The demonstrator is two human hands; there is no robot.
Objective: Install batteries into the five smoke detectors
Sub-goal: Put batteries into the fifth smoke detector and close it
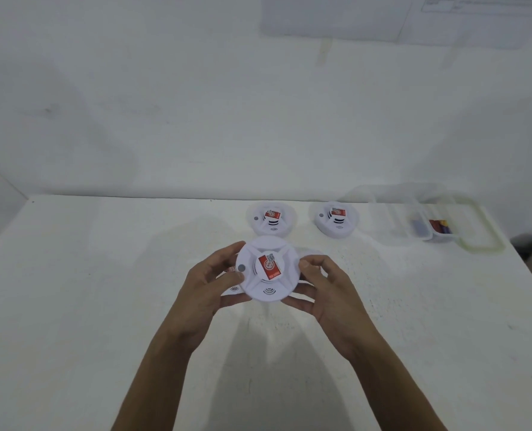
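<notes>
White table (pixel 72 306) against pale wall (pixel 165 104)

White table (pixel 103 306) against white wall (pixel 165 104)

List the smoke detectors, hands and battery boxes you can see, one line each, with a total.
Smoke detectors: 4, one held, two behind, one partly hidden.
Hands: 2, left hand, right hand.
Battery box: 1.
Total: 7.

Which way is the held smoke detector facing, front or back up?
Front up: the smoke detector shows its red sticker and grille slots; left hand and right hand grip its rim.
</notes>
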